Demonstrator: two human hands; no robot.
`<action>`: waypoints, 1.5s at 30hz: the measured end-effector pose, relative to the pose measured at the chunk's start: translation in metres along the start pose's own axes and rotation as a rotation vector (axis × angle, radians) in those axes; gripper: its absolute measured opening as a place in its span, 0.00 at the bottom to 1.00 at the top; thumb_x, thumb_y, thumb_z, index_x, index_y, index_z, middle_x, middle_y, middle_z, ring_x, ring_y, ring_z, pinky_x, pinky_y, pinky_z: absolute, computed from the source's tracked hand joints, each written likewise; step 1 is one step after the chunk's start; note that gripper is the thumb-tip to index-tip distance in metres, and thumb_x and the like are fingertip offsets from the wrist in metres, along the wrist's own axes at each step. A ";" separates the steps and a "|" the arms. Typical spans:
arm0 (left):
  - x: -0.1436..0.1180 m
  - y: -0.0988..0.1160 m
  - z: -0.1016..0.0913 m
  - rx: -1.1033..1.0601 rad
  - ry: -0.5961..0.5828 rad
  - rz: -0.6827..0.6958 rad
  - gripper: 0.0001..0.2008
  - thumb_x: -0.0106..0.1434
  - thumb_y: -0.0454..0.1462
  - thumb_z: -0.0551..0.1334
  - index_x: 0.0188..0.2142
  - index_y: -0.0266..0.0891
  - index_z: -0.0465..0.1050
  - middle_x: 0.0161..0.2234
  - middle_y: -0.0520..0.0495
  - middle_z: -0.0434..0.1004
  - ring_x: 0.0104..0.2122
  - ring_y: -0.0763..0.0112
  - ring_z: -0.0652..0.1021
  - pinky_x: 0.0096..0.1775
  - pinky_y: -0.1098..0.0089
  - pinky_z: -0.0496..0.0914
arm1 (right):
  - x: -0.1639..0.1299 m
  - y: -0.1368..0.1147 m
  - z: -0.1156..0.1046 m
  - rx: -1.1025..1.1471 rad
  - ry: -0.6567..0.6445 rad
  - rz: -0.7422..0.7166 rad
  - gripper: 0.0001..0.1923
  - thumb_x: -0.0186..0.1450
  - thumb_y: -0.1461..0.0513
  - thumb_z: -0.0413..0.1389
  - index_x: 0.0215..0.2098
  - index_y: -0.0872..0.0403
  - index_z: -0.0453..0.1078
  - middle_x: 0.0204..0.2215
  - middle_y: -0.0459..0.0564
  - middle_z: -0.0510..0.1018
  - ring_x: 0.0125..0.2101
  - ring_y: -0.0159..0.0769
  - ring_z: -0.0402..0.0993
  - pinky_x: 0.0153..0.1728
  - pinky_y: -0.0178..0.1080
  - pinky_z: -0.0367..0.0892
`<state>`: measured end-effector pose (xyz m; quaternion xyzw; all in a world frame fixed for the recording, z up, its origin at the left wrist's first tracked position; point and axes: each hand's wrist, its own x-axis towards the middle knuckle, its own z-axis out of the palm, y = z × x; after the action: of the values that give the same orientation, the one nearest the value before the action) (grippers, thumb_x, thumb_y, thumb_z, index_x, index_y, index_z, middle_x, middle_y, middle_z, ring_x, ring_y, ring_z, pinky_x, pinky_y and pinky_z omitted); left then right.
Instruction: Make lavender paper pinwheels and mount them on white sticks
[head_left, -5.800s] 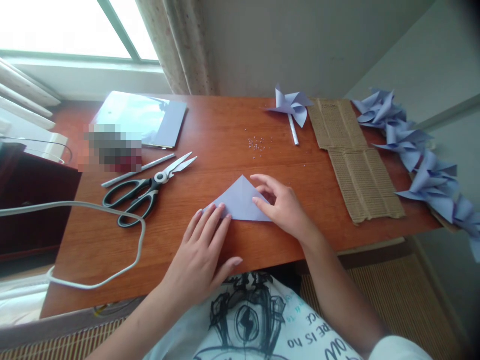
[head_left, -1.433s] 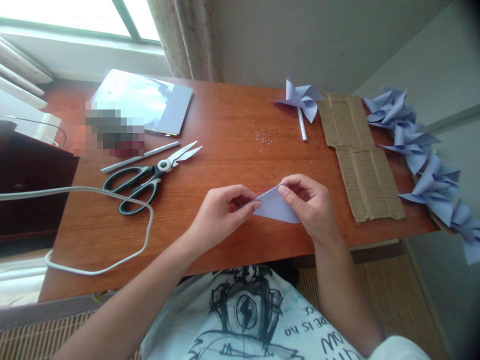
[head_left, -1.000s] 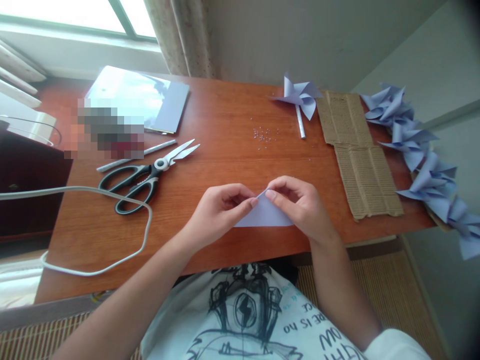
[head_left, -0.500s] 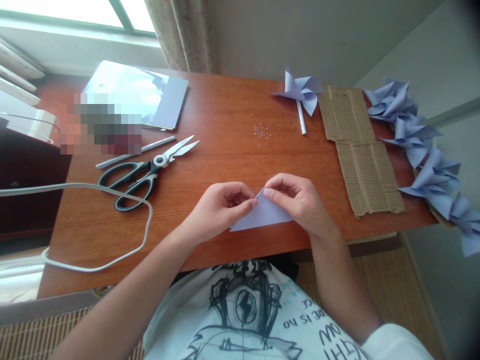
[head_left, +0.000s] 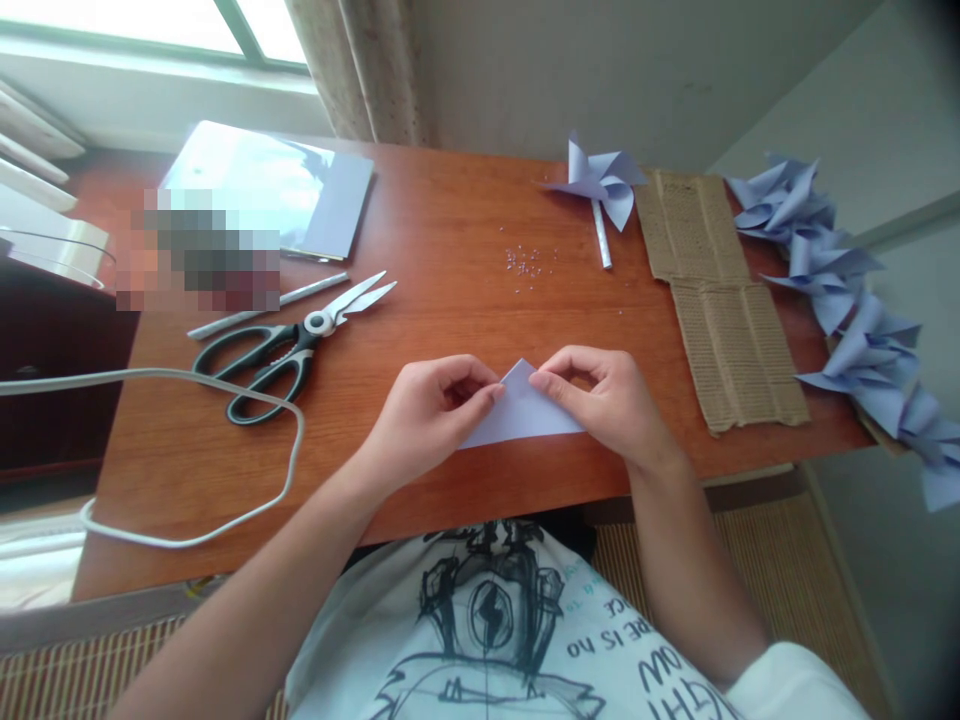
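Observation:
A pale lilac paper triangle (head_left: 519, 418) lies folded on the brown wooden table (head_left: 420, 240), near its front edge. My left hand (head_left: 427, 415) pinches the triangle's left side with thumb and fingertips. My right hand (head_left: 611, 400) pinches its right side near the top point. The two hands almost meet at the paper's peak. Part of the paper is hidden under my fingers.
Black-handled scissors (head_left: 289, 345) and a thin rolled stick (head_left: 266, 306) lie at left, with a white cable (head_left: 225, 385) looped beside them. A stack of paper (head_left: 300, 195) sits at back left. A finished pinwheel (head_left: 600, 185), tiny beads (head_left: 529, 265), corrugated cardboard (head_left: 716, 300) and several pinwheels (head_left: 840, 290) are at right.
The flat triangle was lifted, folded smaller between both hands, then lowered again. In the last half second the paper turned a little so its point faces away from me.

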<state>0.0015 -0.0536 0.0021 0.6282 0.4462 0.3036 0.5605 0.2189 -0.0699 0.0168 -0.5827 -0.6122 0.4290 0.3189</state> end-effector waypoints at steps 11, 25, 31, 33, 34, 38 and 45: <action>0.003 0.003 -0.008 0.240 0.146 0.082 0.09 0.66 0.39 0.63 0.33 0.37 0.79 0.26 0.51 0.78 0.24 0.75 0.71 0.27 0.75 0.64 | -0.001 0.005 -0.008 -0.023 -0.134 0.040 0.16 0.68 0.52 0.60 0.28 0.53 0.77 0.24 0.45 0.80 0.26 0.34 0.73 0.28 0.36 0.63; 0.002 0.001 -0.015 0.257 0.063 0.068 0.12 0.67 0.42 0.63 0.32 0.36 0.79 0.26 0.52 0.77 0.24 0.76 0.71 0.28 0.76 0.64 | -0.008 0.014 -0.013 0.054 -0.145 0.108 0.22 0.69 0.50 0.58 0.22 0.54 0.70 0.13 0.39 0.64 0.18 0.27 0.59 0.22 0.34 0.52; 0.002 0.000 -0.022 0.195 0.006 0.046 0.12 0.66 0.42 0.65 0.31 0.36 0.79 0.24 0.54 0.74 0.24 0.77 0.69 0.27 0.76 0.63 | -0.013 0.014 -0.022 0.105 -0.219 0.113 0.20 0.70 0.50 0.58 0.26 0.55 0.73 0.14 0.39 0.65 0.17 0.26 0.58 0.21 0.33 0.52; 0.002 -0.001 -0.024 0.247 -0.008 0.060 0.12 0.66 0.42 0.64 0.32 0.36 0.78 0.24 0.55 0.73 0.23 0.77 0.68 0.27 0.76 0.62 | -0.014 0.013 -0.026 0.105 -0.294 0.110 0.17 0.70 0.51 0.58 0.32 0.55 0.77 0.15 0.40 0.69 0.19 0.27 0.62 0.23 0.33 0.56; 0.002 -0.002 -0.025 0.267 -0.020 0.063 0.12 0.67 0.43 0.64 0.32 0.37 0.78 0.24 0.55 0.73 0.24 0.77 0.68 0.27 0.76 0.62 | -0.014 0.013 -0.028 0.103 -0.327 0.106 0.16 0.70 0.52 0.57 0.35 0.55 0.78 0.16 0.40 0.70 0.20 0.28 0.64 0.25 0.32 0.58; 0.000 -0.001 -0.027 0.247 -0.018 0.044 0.14 0.67 0.45 0.64 0.32 0.37 0.77 0.24 0.55 0.71 0.24 0.76 0.67 0.27 0.75 0.60 | -0.014 0.015 -0.027 0.094 -0.288 0.081 0.14 0.70 0.54 0.58 0.35 0.55 0.78 0.15 0.40 0.68 0.19 0.26 0.62 0.23 0.32 0.57; -0.001 -0.004 -0.018 -0.534 0.125 0.038 0.23 0.67 0.56 0.59 0.43 0.39 0.78 0.34 0.45 0.80 0.34 0.67 0.77 0.35 0.70 0.70 | -0.011 0.018 0.008 0.324 0.055 0.056 0.12 0.69 0.53 0.59 0.36 0.53 0.78 0.12 0.37 0.68 0.14 0.26 0.61 0.18 0.31 0.56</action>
<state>-0.0153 -0.0470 0.0017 0.4466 0.3721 0.4591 0.6718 0.2207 -0.0826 -0.0017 -0.5521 -0.5096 0.5146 0.4131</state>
